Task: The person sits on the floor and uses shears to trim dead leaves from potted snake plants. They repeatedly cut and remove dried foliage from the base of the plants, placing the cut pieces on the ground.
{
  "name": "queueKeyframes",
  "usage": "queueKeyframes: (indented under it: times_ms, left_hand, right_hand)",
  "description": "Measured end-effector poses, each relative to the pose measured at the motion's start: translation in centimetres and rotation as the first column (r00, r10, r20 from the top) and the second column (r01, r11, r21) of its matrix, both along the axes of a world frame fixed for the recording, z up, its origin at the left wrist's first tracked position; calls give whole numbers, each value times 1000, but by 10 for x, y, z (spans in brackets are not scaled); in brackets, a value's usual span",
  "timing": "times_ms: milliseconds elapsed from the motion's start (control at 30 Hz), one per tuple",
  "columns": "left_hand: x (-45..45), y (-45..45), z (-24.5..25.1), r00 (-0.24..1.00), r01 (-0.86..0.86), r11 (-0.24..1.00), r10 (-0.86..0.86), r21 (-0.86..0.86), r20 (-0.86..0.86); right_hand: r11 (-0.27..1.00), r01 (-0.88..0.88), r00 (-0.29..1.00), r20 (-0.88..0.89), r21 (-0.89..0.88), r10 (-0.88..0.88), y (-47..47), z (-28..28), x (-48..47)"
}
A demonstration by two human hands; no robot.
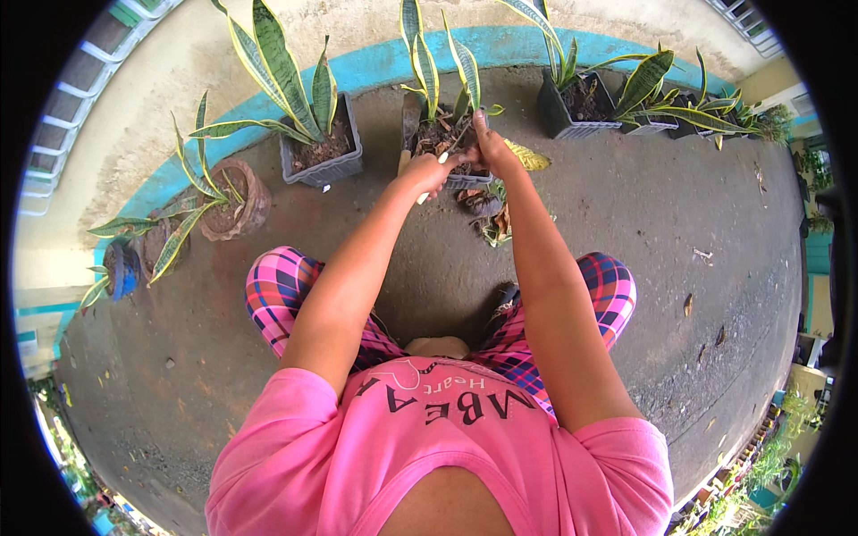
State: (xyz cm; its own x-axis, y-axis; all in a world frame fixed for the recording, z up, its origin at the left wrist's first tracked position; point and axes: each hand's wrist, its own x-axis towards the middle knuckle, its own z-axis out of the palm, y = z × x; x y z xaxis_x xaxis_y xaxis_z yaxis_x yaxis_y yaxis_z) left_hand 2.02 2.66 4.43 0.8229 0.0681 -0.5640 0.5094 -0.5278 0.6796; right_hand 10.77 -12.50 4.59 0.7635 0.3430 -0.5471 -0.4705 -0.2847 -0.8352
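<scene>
My left hand (425, 175) grips a pale-handled tool (423, 198) over the front of a grey plastic pot (469, 181). A thin part of the tool points into the soil; its exact kind is unclear. My right hand (495, 149) is at the pot's right side, its thumb against the base of a yellow-edged snake plant leaf (464, 63). Its fingers are partly hidden beside my left hand, so their grip is unclear. Dry brown litter (436, 137) covers the soil. A trowel (409, 124) stands along the pot's left side.
A yellow leaf (529, 157) and a dark clump with wilted leaves (486, 204) lie near the pot. Another grey pot (322, 164) and a clay pot (241, 208) stand left. Several dark pots (578, 124) line the painted wall (375, 61) on the right.
</scene>
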Motion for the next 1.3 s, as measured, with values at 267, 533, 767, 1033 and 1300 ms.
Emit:
queueKeyframes:
  times_ms: [267,533,767,1033,1300]
  left_hand:
    - [-9,1,8,995,-77,997,75,29,65]
    - [3,10,-19,990,133,986,-137,100,38]
    - [4,17,-19,999,37,994,-39,102,20]
    - [2,14,-7,993,114,969,-118,217,7]
    - [-8,-6,-1,999,-52,979,51,198,9]
  right_hand:
    - [903,43,975,-213,428,55,-17,-20,10]
    - [878,127,982,-185,461,-45,-12,-39,8]
    - [870,283,959,-104,403,-263,-23,-41,18]
    - [946,139,984,-150,292,-98,-20,-30,13]
    - [968,-4,992,-123,253,37,-8,-26,11]
